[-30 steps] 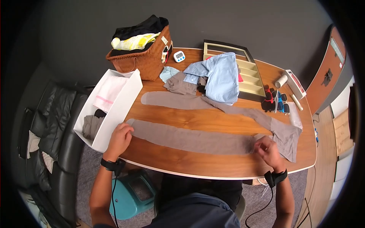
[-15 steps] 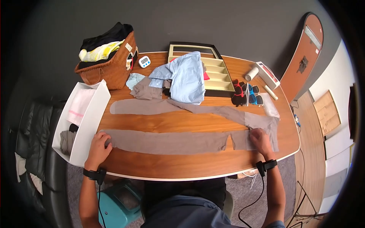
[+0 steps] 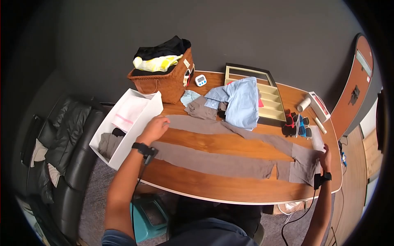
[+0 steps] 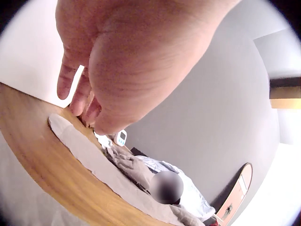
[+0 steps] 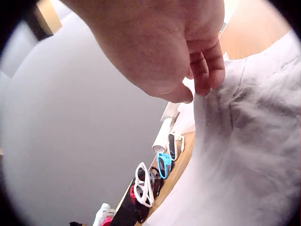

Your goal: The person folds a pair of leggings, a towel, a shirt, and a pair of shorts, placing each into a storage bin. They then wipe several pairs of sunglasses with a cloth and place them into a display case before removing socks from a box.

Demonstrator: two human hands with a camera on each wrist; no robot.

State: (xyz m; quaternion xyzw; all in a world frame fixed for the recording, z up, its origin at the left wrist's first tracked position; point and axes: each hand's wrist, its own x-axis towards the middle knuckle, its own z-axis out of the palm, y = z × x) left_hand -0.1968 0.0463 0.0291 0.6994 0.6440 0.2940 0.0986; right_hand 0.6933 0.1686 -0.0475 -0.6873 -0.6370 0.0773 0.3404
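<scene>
Grey tights (image 3: pixel 213 162) lie stretched over the table, legs side by side toward the left and waist part at the right. In the head view my left hand (image 3: pixel 154 128) is over the toe end of the far leg, beside the white box. Its fingers (image 4: pixel 80 96) point down, loosely bent, in the left wrist view; the toe under them is hidden. My right hand (image 3: pixel 325 159) pinches the outer edge of the waist part. Creases in the cloth (image 5: pixel 244 122) run to the fingertips in the right wrist view.
Left stands a white box (image 3: pixel 141 131) of folded cloth, behind it a full wicker basket (image 3: pixel 164 86). A timer (image 3: pixel 200 80), a blue shirt (image 3: pixel 244 104) over a compartment case (image 3: pixel 271 100), and bunched grey cloth (image 3: pixel 201 108) lie behind. Sunglasses (image 3: pixel 303 129) sit far right.
My left hand has gone from the near leg's toe to the far leg's. My right hand has moved right to the waist edge. The gap near the waist has narrowed; the head view has swung.
</scene>
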